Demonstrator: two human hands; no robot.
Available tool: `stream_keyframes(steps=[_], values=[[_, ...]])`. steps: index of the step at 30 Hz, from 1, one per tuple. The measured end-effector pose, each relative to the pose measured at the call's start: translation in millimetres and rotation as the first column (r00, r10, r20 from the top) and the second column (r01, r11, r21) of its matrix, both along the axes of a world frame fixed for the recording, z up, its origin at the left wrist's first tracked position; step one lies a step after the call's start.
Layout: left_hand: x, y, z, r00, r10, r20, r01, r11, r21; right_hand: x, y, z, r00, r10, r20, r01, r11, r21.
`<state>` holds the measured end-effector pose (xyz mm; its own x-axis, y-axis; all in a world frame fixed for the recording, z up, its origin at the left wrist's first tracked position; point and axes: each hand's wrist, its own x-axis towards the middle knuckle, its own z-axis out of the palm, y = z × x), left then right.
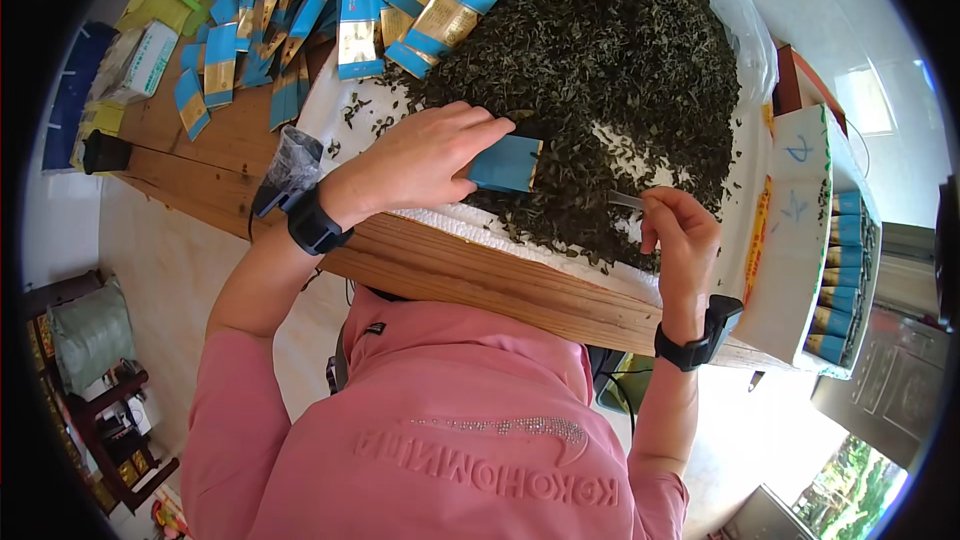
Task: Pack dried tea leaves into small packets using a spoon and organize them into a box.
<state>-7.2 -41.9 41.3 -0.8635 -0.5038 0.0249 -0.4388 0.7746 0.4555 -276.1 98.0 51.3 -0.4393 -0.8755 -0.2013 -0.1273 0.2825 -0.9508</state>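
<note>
My left hand (431,154) pinches a blue foil packet (506,163) with a gold edge, held low over dark loose dried leaves (600,37) that look like tea. Between the thumb and fingers of my right hand (681,229) is the handle of a small clear plastic scoop (625,200). Its far end is hard to make out against the leaves, to the right of the packet. The heap lies on a white foam tray (356,101), whose pale surface shows in patches near my right hand.
Blue-and-gold packets (360,30) lie piled at the back left of the wooden table (210,195). A clear plastic-wrapped device (291,165) stands by my left wrist. To the right, a white foam box (787,240) holds a row of packets (840,285). Clear plastic sheeting (742,22) edges the heap.
</note>
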Motion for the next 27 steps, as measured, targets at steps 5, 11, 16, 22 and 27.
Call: stream_keyframes(steps=[5, 11, 16, 22, 27], values=[[-1.9, -1.9, -2.6, 0.993, 0.01, -0.114, -0.008, 1.0, 0.015, 7.9, -6.9, 4.6, 0.999, -0.035, 0.018, 0.036, 0.998, -0.042], [-1.5, -1.7, -5.1, 0.962, 0.045, -0.268, -0.034, 0.998, 0.046, 27.6, -18.4, 6.8, 1.0, -0.011, -0.016, 0.01, 0.995, -0.099], [-4.0, 1.0, -8.9, 0.941, 0.059, -0.334, -0.048, 0.998, 0.041, 45.1, -23.6, 0.1, 0.95, 0.047, -0.309, -0.112, 0.974, -0.198], [-4.3, 4.9, -11.3, 0.933, 0.111, -0.342, -0.099, 0.994, 0.053, 64.8, -32.7, -2.1, 0.503, 0.059, -0.862, -0.653, 0.68, -0.334], [-5.8, 8.6, -17.5, 0.931, 0.073, -0.357, -0.082, 0.997, -0.01, 67.1, -34.8, 11.1, 0.386, 0.066, -0.92, -0.754, 0.597, -0.273]])
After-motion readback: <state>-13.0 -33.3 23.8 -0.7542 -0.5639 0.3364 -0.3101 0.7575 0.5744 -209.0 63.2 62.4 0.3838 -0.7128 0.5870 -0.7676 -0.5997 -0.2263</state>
